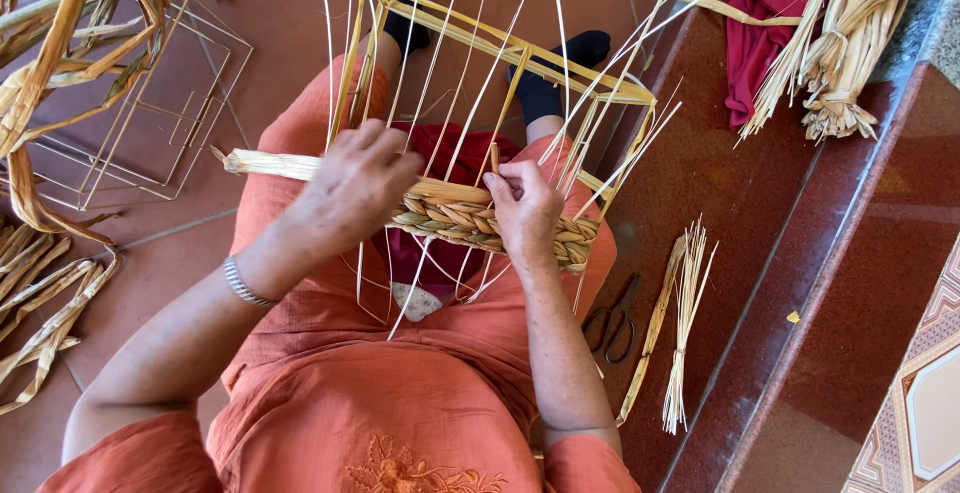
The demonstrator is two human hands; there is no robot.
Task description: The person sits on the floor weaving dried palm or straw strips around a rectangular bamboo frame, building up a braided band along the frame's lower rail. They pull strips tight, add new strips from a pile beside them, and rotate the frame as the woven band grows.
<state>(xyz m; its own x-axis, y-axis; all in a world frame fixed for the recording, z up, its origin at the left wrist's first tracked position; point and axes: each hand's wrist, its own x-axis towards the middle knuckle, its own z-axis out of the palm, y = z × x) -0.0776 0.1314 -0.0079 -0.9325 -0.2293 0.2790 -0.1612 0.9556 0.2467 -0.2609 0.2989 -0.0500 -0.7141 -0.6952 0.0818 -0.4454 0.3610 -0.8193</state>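
Setting: a person sits on a red-brown floor [760, 203], looking down at work on the lap [400, 393], which is covered in orange cloth.
Frame: a yellow wire frame [500, 48] rests on the knees and tilts away toward the feet; thin pale stakes [470, 93] run up along it and fan out past its far edge.
Weave: a band [450, 215] of plaited straw crosses the stakes at the near end of the frame, only a few rows deep.
Left hand: the left hand [355, 188] is curled, fingers bent down over the stakes, and it presses on a flat straw strand [265, 164] that sticks out toward the left; whether it pinches the strand I cannot tell.
Right hand: the right hand [525, 208] is closed on the band's right part, thumb and fingers pinching a strand end among the stakes.
Progress: by my judgement the weaving is at an early stage; the base rows are in, and most of the stakes' length is bare.
Nearby: scissors [612, 321] and a small tied straw bundle [682, 333] lie on the floor at right; loose straw [50, 103] and a bare wire frame [150, 103] lie at left; a bigger bundle [840, 43] is at the top right on red cloth [760, 23].
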